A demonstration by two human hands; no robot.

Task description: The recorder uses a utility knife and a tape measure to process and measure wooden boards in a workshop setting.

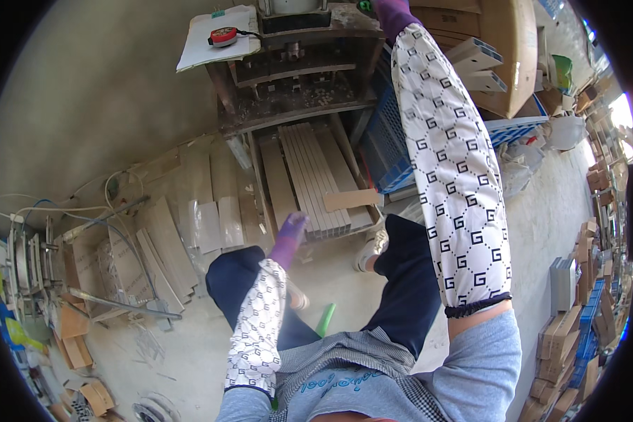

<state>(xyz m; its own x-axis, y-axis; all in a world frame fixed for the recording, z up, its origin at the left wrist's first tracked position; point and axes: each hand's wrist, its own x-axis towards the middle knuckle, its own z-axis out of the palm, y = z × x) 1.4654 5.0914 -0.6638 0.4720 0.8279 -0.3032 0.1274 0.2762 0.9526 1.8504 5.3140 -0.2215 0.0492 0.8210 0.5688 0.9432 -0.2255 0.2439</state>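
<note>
Grey flooring (534, 211) surrounds your work position, with cartons at both sides and a dark metal tabletop (352, 17) ahead of you. Long pale bars (309, 176) lie side by side, low beneath that tabletop, their near ends toward your knees. Your left hand (291, 226), in a purple glove, is at the near left end of the bars. Your right hand (394, 13) reaches to the upper edge of view, beside a green part (364, 6). Grip state: with the right hand cut off and the left fingertips small and blurred, you cannot tell from this view whether either grip is spread, pressed together or pinching anything. Caution: drawing one bar by its end could drag its neighbours, since the bars lie tightly packed. A loose cardboard piece (350, 200) lies across their right near end; it could catch on a lifted bar or slide off. Your arms are far apart, one low and one high, so watching one hand could leave the other unguarded near the metalwork. The red tape measure (223, 36) rests on white sheets (216, 55) overhanging the tabletop's left side; a knock there could tip both down. A green object (325, 320) on the floor between your legs presents a trip hazard if you step back.
</note>
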